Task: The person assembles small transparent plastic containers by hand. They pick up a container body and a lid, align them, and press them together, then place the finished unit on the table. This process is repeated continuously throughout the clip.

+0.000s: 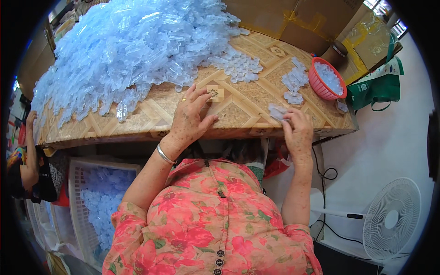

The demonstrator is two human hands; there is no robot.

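Observation:
A large heap of clear, bluish plastic pieces (133,43) covers the far left of the patterned tabletop (158,110). Small round clear pieces (240,68) lie loose at the heap's right edge. My left hand (190,114) is over the table's near part, its fingers spread and nothing in them. To the right, my right hand (299,130) has thumb and fingers closed on a clear plastic piece (277,111) just above or on the tabletop. Its exact shape is partly hidden by the fingers. Several flat clear pieces (294,80) lie beyond that hand.
A red basket (321,89) with clear pieces stands at the table's right end. Cardboard boxes (293,23) line the back. A white crate (75,201) of clear pieces is at lower left, a white fan (391,219) at lower right. Another person's arm (31,146) shows far left.

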